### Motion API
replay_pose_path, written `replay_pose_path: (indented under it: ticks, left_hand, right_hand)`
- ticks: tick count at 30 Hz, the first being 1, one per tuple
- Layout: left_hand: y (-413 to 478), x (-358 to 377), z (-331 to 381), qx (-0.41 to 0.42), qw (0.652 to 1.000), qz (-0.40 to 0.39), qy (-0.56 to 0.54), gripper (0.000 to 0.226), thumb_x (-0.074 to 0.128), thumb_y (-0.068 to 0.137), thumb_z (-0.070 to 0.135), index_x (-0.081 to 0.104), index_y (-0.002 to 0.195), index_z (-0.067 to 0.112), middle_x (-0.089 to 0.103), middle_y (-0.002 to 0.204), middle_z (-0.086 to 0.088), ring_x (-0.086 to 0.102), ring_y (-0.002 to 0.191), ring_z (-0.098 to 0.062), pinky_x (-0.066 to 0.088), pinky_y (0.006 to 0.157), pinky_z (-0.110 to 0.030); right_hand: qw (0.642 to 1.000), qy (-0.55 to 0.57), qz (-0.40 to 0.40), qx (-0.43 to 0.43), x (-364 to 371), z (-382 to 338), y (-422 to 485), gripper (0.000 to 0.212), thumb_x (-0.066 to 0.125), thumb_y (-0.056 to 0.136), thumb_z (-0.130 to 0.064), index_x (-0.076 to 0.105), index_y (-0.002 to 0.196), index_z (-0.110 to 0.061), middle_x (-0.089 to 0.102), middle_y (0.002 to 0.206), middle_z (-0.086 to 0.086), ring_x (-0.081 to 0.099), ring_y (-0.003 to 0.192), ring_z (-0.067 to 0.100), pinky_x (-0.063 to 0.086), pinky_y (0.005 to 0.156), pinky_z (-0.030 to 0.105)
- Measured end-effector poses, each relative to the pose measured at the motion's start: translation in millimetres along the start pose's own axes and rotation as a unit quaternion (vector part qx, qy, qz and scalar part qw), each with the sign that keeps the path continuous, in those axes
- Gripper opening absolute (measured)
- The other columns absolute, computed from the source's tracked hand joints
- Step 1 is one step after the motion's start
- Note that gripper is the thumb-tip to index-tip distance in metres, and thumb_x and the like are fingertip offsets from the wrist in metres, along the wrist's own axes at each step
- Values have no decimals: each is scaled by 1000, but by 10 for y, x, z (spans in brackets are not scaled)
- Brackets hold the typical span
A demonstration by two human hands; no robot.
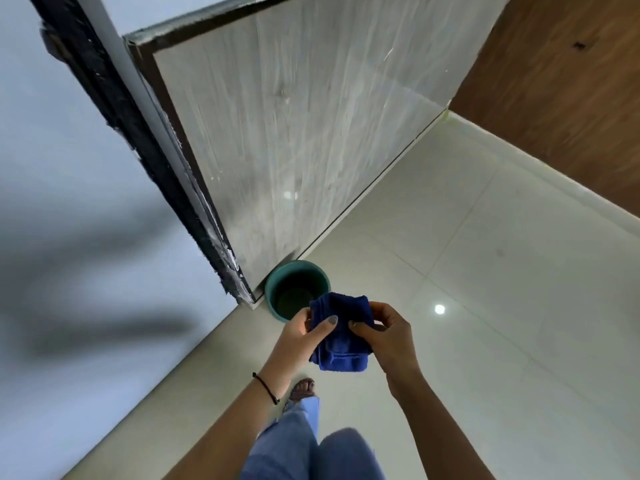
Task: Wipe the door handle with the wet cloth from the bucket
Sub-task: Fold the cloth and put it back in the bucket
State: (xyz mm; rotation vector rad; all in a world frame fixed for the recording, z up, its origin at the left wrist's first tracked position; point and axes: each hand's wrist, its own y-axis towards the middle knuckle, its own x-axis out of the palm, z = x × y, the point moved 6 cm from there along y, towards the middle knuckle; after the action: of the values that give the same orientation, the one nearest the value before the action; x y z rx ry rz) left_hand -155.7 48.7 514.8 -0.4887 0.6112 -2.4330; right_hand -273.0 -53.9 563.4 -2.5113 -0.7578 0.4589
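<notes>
A folded dark blue cloth [341, 336] is held between both hands above the floor. My left hand [304, 336] grips its left edge with the thumb on top. My right hand [384, 336] pinches its right side. Just beyond the cloth a teal bucket [277, 289] stands on the floor against the foot of a pale grey door [294, 133]. No door handle shows in this view.
The door's dark frame [138, 150] runs diagonally along a white wall [69, 237] on the left. Glossy cream floor tiles [485, 306] spread to the right, bounded by a brown wooden wall [571, 98]. My jeans and sandalled foot [304, 389] are below the hands.
</notes>
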Motion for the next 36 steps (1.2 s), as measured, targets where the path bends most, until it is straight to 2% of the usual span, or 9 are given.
replay_pose_path:
  ticks: [3,8,16,19,23,26,29,34,36]
  left_hand:
    - [229,-27,77,8,997,79,23,21,67,87,21,62,105,12,71,102,-12,68,96,-24,56,81,-33]
    - [624,-90,58,-23,984,179,15,6,66,88,19,65,92,14,72,91,-8,68,85,-20,56,72,-27]
    - [1644,-91,-400,-103,947,302,-43,2,64,90,18,65,91,17,72,90,-6,68,83,-22,57,68,-28]
    - [2179,-195,-831,-140,922,351,-77,7,63,90,22,65,92,16,71,95,-11,68,87,-27,58,73,-37]
    - [2809,-479,-1693,-193,891,379,-160,7,60,92,20,66,89,21,71,102,-13,67,97,-34,53,89,-56]
    - [3271,-716,-2329,-229,882,368,-187,14,56,93,11,65,90,20,69,108,-17,65,101,-36,52,92,-54]
    - [3692,-967,-2946,-244,872,378,-193,18,55,92,5,64,87,20,67,105,-17,63,95,-33,52,78,-45]
    - [4369,-1401,-3783,-252,867,399,-161,16,52,91,2,62,91,15,67,105,-17,64,101,-33,52,94,-49]
    - [4607,-1541,-4056,-263,866,397,-152,16,50,90,-1,60,93,10,64,88,-16,62,80,-29,55,74,-39]
  right_hand:
    - [995,24,-78,56,50,-40,360,20,66,88,-18,65,107,-16,73,106,7,70,96,23,58,84,38]
    - [979,37,-124,159,165,10,1049,23,55,96,-29,68,93,-10,72,90,11,64,81,27,49,70,37]
    - [982,-84,-137,101,430,384,2434,11,60,93,-21,69,88,-18,73,88,8,68,84,28,56,79,44]
    - [966,-85,-183,159,611,821,2970,18,56,95,-25,65,108,-17,72,104,10,69,95,30,57,87,46]
    - [939,-131,-241,208,884,1576,3635,10,53,96,-14,60,101,-19,69,109,16,67,99,36,58,83,48]
    - [932,-187,-244,194,1123,2204,4138,12,51,96,-10,58,102,-17,67,111,17,65,102,37,55,89,52]
    - [925,-225,-246,181,1420,2834,4567,14,47,96,-8,56,106,-13,65,106,13,62,95,30,50,85,40]
    - [927,-256,-202,184,1870,3811,5246,23,49,93,-4,59,114,0,66,107,24,63,93,32,49,83,39]
    - [924,-273,-184,196,2000,4117,5478,28,48,93,-4,58,119,3,64,113,29,63,99,37,49,84,41]
